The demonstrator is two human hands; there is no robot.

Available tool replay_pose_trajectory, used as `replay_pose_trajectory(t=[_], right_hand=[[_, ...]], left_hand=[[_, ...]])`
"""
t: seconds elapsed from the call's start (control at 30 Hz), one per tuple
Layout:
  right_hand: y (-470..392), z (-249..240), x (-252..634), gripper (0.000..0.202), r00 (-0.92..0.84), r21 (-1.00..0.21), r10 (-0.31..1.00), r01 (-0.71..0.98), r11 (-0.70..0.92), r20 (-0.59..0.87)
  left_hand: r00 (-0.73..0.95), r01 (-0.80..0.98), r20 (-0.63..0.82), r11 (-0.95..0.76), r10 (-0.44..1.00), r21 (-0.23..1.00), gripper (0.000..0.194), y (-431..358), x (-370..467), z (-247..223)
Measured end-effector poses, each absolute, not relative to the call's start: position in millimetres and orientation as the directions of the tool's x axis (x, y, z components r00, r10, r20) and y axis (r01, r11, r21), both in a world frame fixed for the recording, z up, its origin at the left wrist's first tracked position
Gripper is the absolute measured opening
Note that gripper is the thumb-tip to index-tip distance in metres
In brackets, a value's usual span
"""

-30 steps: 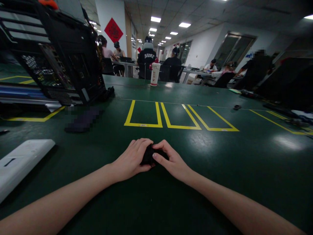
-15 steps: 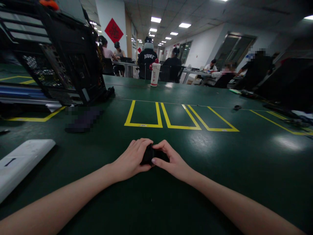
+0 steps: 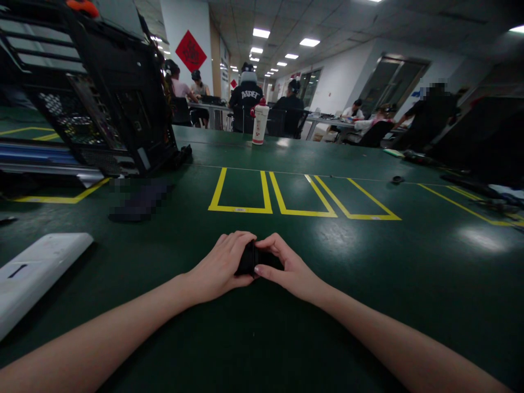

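A small black box-like object (image 3: 246, 260) lies between my hands, low over the green table (image 3: 254, 338). My left hand (image 3: 221, 262) is wrapped around its left side, the fingers over the top and the thumb along the near side. My right hand (image 3: 286, 267) grips the right end with thumb and fingertips, at a thin dark rim or seam. Both palms hide much of the object, so its exact kind does not show.
Yellow tape rectangles (image 3: 241, 210) mark the table beyond my hands. At left stand an open black computer case (image 3: 123, 109) and a white flat device (image 3: 45, 262). A white cup (image 3: 260, 125) stands farther back. Several people sit at tables behind; a small black ring-like item (image 3: 397, 179) lies right.
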State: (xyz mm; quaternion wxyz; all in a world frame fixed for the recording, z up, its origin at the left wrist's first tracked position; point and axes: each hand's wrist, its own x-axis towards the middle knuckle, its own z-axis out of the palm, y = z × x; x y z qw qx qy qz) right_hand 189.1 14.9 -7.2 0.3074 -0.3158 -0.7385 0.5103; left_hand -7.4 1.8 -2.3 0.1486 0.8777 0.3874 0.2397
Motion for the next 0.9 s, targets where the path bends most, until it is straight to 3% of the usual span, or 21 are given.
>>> replay_pose_trajectory(t=[0.23, 0.57, 0.77, 0.9], right_hand=[[13.9, -7.8, 188.0, 0.019, -0.576, -0.963, 0.812, 0.154, 0.223, 0.096], [16.2, -7.8, 189.2, 0.028, -0.61, -0.951, 0.782, 0.147, 0.27, 0.128], [14.3, -7.7, 188.0, 0.019, -0.588, -0.974, 0.804, 0.122, 0.19, 0.083], [14.8, -7.1, 185.8, 0.024, -0.581, -0.972, 0.809, 0.127, 0.198, 0.089]], left_hand=[[0.592, 0.608, 0.305, -0.661, 0.746, 0.44, 0.057, 2.2, -5.5, -2.9], [0.587, 0.606, 0.309, -0.659, 0.748, 0.446, 0.056, 2.4, -5.7, -3.2], [0.591, 0.597, 0.313, -0.664, 0.744, 0.451, 0.055, 1.7, -5.8, -0.7], [0.591, 0.605, 0.294, -0.654, 0.751, 0.455, 0.055, 1.2, -5.6, 0.5]])
